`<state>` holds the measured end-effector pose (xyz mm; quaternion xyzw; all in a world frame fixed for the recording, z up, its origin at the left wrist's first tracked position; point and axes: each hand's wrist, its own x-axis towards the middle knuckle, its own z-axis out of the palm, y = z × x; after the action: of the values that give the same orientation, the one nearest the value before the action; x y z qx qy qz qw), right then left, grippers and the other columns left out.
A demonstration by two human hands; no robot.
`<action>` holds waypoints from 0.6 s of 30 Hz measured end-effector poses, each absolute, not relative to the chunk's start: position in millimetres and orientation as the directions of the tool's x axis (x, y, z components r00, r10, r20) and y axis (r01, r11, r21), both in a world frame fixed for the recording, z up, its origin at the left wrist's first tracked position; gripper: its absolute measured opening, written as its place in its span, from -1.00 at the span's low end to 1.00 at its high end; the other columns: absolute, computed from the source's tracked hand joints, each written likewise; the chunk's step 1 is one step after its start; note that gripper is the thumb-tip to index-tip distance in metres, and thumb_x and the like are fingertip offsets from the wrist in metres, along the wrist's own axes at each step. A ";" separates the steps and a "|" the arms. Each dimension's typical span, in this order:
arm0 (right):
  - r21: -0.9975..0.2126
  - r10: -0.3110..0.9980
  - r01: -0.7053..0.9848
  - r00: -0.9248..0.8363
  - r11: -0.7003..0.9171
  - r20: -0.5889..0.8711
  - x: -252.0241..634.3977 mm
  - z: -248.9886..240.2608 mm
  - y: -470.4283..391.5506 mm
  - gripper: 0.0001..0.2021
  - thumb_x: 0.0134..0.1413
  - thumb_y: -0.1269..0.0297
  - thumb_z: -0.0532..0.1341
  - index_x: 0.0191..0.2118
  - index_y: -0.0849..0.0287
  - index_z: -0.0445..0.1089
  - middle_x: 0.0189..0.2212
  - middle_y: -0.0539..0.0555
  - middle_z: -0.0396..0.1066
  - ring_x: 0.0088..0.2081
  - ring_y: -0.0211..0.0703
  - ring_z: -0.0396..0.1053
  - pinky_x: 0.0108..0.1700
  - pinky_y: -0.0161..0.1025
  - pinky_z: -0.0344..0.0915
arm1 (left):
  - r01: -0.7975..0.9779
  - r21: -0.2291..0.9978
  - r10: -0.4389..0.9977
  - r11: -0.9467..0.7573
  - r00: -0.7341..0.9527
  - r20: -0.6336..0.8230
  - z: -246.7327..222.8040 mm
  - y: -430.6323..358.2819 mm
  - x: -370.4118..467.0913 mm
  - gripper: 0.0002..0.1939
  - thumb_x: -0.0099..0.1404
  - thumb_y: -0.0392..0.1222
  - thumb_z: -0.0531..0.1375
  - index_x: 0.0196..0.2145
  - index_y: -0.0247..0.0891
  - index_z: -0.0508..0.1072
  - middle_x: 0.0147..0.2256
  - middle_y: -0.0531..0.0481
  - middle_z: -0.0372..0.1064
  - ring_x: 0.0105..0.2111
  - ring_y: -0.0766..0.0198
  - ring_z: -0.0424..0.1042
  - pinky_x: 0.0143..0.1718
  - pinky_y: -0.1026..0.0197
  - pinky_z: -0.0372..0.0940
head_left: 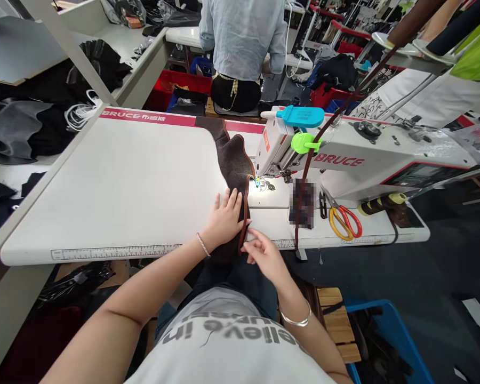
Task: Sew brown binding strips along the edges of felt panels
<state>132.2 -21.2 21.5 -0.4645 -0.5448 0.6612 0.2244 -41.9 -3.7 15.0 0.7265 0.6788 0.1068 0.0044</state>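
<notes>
A dark brown fabric piece point(240, 160) with a reddish-brown bound edge runs across the white table, its edge passing by the needle area of the sewing machine point(282, 141). My left hand point(225, 218) lies flat on the fabric and the table, fingers stretched forward. Closer to the table's front edge, my right hand point(264, 256) has curled fingers pinching the bound edge of the fabric. The near end of the fabric hangs over the table edge toward my lap. A small light shines on the needle plate point(266, 184).
Right of the needle lie scissors point(346, 221) with orange and red handles, small black thread snips point(323, 205) and a dark thread cone point(382, 204). A brown strip point(306, 176) hangs down in front of the machine. A blue bin point(402, 330) stands lower right. A person point(244, 42) sits ahead.
</notes>
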 end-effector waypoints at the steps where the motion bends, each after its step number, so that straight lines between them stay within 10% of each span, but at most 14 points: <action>1: -0.927 0.817 0.238 -0.445 -0.288 -0.368 137.3 23.8 -14.4 -0.43 0.01 0.03 0.26 0.10 0.23 0.27 -0.47 0.00 0.45 -0.63 -0.34 0.28 -0.57 -0.34 0.24 | 0.986 0.162 0.987 -0.051 0.025 0.161 15.4 -3.7 -33.0 -0.26 0.38 0.10 -0.01 0.30 -0.55 0.02 0.31 -0.37 -0.11 0.32 -0.20 -0.16 0.27 -0.25 -0.15; 5: -0.908 0.901 0.388 -0.321 -0.157 -0.292 151.8 33.1 12.9 -0.59 0.10 0.04 0.19 -0.04 0.22 0.41 -0.53 -0.02 0.40 -0.68 -0.36 0.24 -0.60 -0.35 0.23 | 0.965 0.238 0.977 -0.113 0.063 0.205 21.0 0.7 -23.6 -0.50 0.41 -0.17 -0.05 0.23 -0.43 0.19 0.23 -0.31 0.10 0.25 -0.14 0.01 0.23 -0.20 0.00; 11: -0.891 0.942 0.443 -0.247 -0.098 -0.227 124.0 42.8 51.3 -0.73 0.11 0.22 0.21 -0.09 0.18 0.44 -0.13 0.15 0.48 -0.60 -0.30 0.41 -0.61 -0.35 0.30 | 0.795 0.576 0.958 -0.191 0.023 0.286 25.0 20.0 -49.5 -0.71 0.26 -0.38 0.08 -0.07 -0.30 0.41 -0.09 -0.17 0.31 -0.04 0.07 0.30 0.05 0.00 0.27; 15: -0.888 0.870 0.308 -0.252 -0.342 -0.423 99.3 49.3 70.0 -0.83 0.14 0.36 0.17 -0.16 0.26 0.42 -0.27 0.15 0.50 -0.64 -0.30 0.42 -0.68 -0.42 0.24 | 0.320 0.947 0.943 0.027 -0.322 0.082 26.0 26.5 -53.6 -0.47 0.06 -0.40 0.27 0.00 -0.27 0.28 0.00 -0.16 0.20 -0.12 0.19 0.36 -0.03 0.06 0.33; 18: -0.873 0.839 0.277 -0.272 -0.401 -0.472 92.7 51.0 77.5 -0.91 0.14 0.38 0.18 -0.35 0.27 0.40 -0.51 0.04 0.43 -0.68 -0.31 0.40 -0.74 -0.47 0.14 | -0.141 0.981 0.926 0.132 -0.335 -0.173 31.5 28.9 -56.0 -0.43 0.00 -0.38 0.31 -0.02 -0.25 0.25 -0.07 -0.10 0.28 -0.18 0.26 0.40 -0.10 0.16 0.34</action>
<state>92.7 77.5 51.0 -0.5595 -0.4984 0.6226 0.2256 -56.0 28.9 31.5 0.3342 0.5876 0.5678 0.4697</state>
